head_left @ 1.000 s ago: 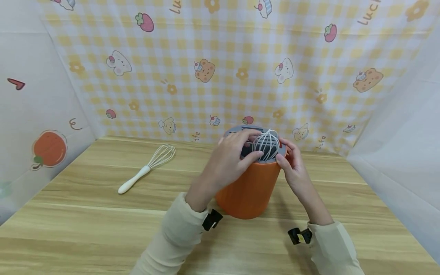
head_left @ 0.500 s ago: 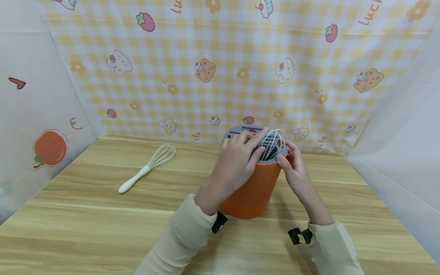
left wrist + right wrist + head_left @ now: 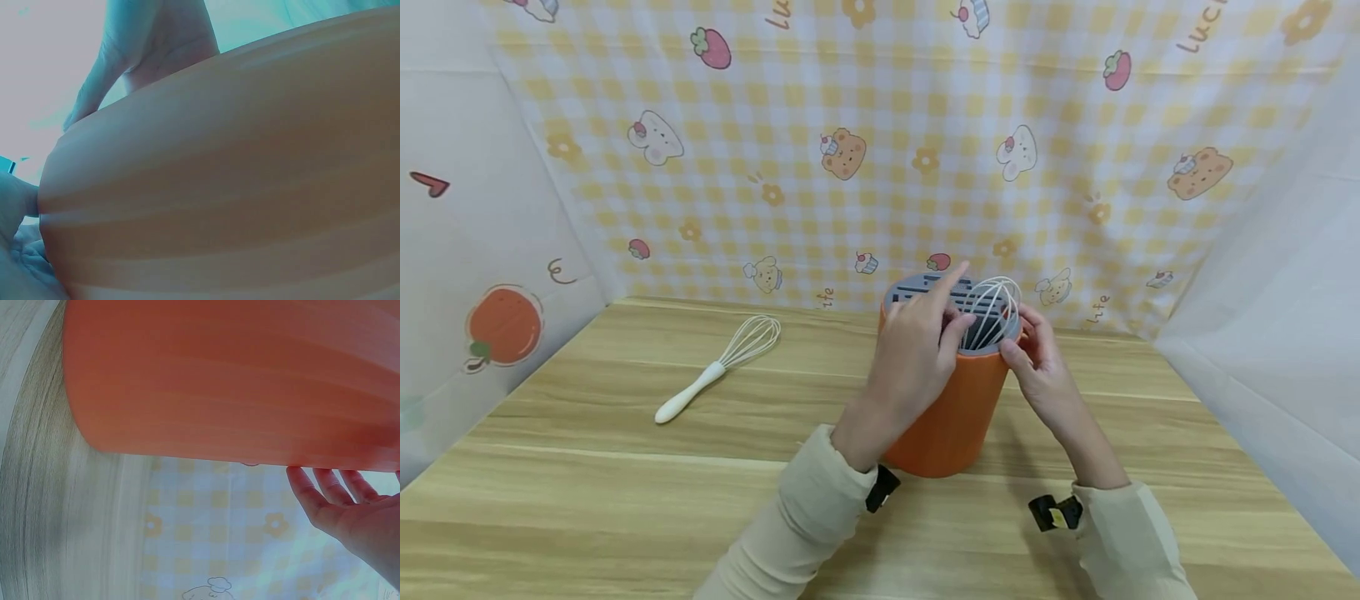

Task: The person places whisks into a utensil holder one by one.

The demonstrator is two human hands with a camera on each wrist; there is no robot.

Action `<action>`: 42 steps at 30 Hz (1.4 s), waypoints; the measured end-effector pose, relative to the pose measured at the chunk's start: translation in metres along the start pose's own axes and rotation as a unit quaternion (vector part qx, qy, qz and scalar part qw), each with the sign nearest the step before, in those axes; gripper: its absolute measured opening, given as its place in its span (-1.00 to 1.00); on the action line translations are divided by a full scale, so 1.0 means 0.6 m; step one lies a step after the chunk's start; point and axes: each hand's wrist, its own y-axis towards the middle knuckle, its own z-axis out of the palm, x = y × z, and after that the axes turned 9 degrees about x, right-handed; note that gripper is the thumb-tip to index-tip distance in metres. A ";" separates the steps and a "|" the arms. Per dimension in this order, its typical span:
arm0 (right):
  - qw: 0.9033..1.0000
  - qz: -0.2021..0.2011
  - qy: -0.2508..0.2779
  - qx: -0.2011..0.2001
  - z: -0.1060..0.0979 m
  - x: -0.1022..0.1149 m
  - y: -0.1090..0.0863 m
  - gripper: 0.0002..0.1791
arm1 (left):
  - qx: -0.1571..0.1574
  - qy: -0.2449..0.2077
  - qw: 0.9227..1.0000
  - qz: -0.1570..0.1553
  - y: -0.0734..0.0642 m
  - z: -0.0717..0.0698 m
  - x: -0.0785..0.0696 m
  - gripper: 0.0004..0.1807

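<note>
An orange knife block (image 3: 952,417) with a grey slotted top (image 3: 906,293) stands upright on the table. A whisk (image 3: 1000,293) is in its top, white wire loops up, with its handle hidden inside. My left hand (image 3: 910,350) is at the whisk's left side, index finger raised straight. Its thumb touches or overlaps the wires; whether it pinches them is unclear. My right hand (image 3: 1041,354) grips the block's right rim, thumb in front, other fingers around the side; those fingers (image 3: 312,494) meet the orange wall in the right wrist view.
A second whisk (image 3: 718,368), with a white handle, lies on the wooden table (image 3: 587,500) to the left. Behind the block hangs a yellow checked cloth (image 3: 775,125). White cloth sides (image 3: 1285,333) flank the table.
My left hand has shifted right and raised its index finger. The upright whisk's wires have moved a little to the right. My right hand keeps its grip on the rim.
</note>
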 end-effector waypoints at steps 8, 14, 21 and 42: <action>1.000 0.014 -0.014 -0.001 0.000 0.000 0.000 -0.52 | 0.033 -0.009 0.999 -0.021 -0.001 -0.011 0.001 -0.63; 1.000 0.014 -0.021 -0.007 -0.001 -0.001 0.000 -0.51 | 0.079 -0.036 0.996 -0.021 0.001 -0.041 0.010 -0.58; 1.000 0.005 -0.020 -0.009 0.000 -0.002 0.000 -0.51 | 0.079 -0.067 0.993 -0.050 -0.003 -0.082 0.034 -0.63; 1.000 -0.005 -0.009 -0.014 0.004 -0.008 0.001 -0.52 | 0.087 -0.008 0.981 -0.170 -0.046 -0.178 0.188 -0.61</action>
